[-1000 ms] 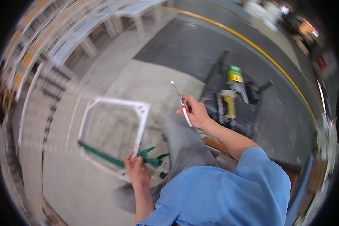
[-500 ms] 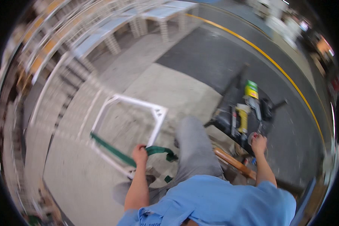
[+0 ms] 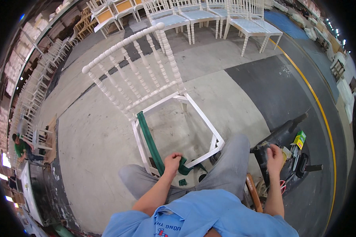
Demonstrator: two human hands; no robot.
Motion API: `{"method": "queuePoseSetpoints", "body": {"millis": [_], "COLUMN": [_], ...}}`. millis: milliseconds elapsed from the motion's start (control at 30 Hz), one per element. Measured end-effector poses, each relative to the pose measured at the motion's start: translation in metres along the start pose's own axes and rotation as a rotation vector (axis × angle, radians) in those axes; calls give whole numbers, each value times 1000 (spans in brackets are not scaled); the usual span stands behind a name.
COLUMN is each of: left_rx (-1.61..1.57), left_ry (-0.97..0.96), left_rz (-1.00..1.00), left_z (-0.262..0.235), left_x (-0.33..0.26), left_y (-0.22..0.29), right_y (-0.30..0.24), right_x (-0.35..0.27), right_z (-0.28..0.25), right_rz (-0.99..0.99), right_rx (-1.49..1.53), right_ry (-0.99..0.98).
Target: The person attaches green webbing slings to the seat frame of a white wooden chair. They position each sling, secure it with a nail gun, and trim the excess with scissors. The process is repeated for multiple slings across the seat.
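Risk, strap: the left hand (image 3: 172, 162) alone keeps the green webbing strap (image 3: 150, 142) pulled along the white chair frame (image 3: 201, 114). If the fist loosens, I judge the strap would go slack and slide off the front rail just under the fist.
Risk, attention: the right hand (image 3: 274, 157) works well away to the side, so the person cannot easily watch both places; the strap could twist unnoticed.
Risk, tool pile: the dark tool tray (image 3: 290, 158) is crowded, and a green and yellow box (image 3: 300, 139) stands just beyond the fingers; a blind reach may knock it.
Left hand pose: forearm stretched forward, fist closed tight around the strap's near end, knuckles up.
Right hand pose: arm out to the side, fingers bent down over the tray; whether they hold something, I cannot tell.
Strap place: it runs from the fist away to the rear corner of the seat frame.
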State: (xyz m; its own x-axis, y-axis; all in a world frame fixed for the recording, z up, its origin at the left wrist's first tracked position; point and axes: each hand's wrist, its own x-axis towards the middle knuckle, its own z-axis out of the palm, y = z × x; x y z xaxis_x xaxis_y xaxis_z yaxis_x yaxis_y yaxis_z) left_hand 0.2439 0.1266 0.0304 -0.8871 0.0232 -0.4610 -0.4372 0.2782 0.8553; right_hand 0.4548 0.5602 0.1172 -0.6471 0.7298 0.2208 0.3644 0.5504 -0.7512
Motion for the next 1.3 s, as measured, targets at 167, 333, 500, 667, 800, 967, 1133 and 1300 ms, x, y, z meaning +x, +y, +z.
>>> {"method": "queuePoseSetpoints", "body": {"millis": [167, 333, 500, 667, 800, 967, 1133, 1300], "left_rx": [-491, -601, -637, -303, -388, -532, -692, -666], "left_ry": [78, 95, 285, 206, 37, -108, -199, -229], "left_rz": [324, 649, 762, 632, 549, 383, 159, 123], "left_z": [17, 18, -17, -19, 13, 20, 3, -1], "left_x": [-15, -53, -62, -65, -79, -75, -61, -51], "left_y": [102, 199, 215, 154, 101, 91, 117, 130], "right_y": [-123, -229, -201, -162, -204, -219, -232, -244], "right_x": [-7, -41, -58, -43, -15, -2, -2, -11], "right_z": [119, 180, 191, 177, 187, 198, 184, 187], "right_rz": [-44, -99, -1, -174, 63, 13, -76, -119], "right_rx": [383, 751, 666, 296, 675, 644, 492, 740], "right_ry": [-612, -913, -1325, -1352, -1077, -1014, -1040, -789]}}
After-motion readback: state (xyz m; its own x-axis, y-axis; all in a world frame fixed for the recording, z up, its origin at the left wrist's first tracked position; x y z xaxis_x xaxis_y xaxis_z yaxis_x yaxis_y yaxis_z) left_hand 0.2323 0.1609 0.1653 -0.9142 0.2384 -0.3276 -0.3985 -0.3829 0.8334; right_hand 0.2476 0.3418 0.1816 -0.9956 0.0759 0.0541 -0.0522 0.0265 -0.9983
